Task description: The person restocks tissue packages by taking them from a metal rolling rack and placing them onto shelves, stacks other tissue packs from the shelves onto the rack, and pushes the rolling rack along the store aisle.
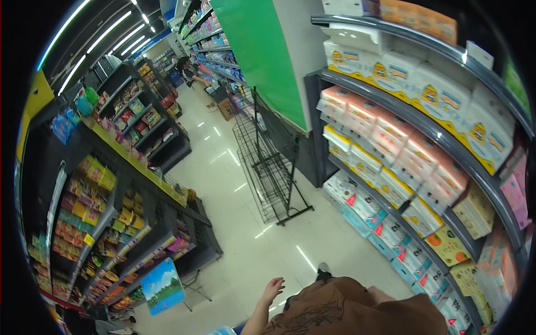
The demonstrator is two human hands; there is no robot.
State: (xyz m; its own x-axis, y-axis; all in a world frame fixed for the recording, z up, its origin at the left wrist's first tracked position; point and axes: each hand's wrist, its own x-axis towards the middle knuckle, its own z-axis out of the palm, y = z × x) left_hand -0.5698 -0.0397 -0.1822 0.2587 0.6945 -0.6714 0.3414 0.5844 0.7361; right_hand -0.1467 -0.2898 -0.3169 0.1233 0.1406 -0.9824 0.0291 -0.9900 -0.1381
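My left hand (pixel 273 290) hangs low beside my brown shirt (pixel 346 310), over the pale floor. It holds nothing, and its fingers are loosely stretched out. A little skin of my right arm (pixel 381 295) shows at the other side of the shirt, but my right hand is out of sight. Ahead of me stands a black wire rack (pixel 265 167) with bare shelves. To my right, shelves carry pink tissue packs (pixel 391 134), white and yellow tissue packs (pixel 363 162) and white-blue packs (pixel 385 223).
Snack shelves (pixel 84 218) line the left side, with a blue picture board (pixel 163 286) near their end. A green panel (pixel 262 56) covers a pillar ahead. Farther down the tiled aisle (pixel 215 148), a person (pixel 195 81) stands near a cardboard box (pixel 225 109). Another person (pixel 84 322) is at lower left.
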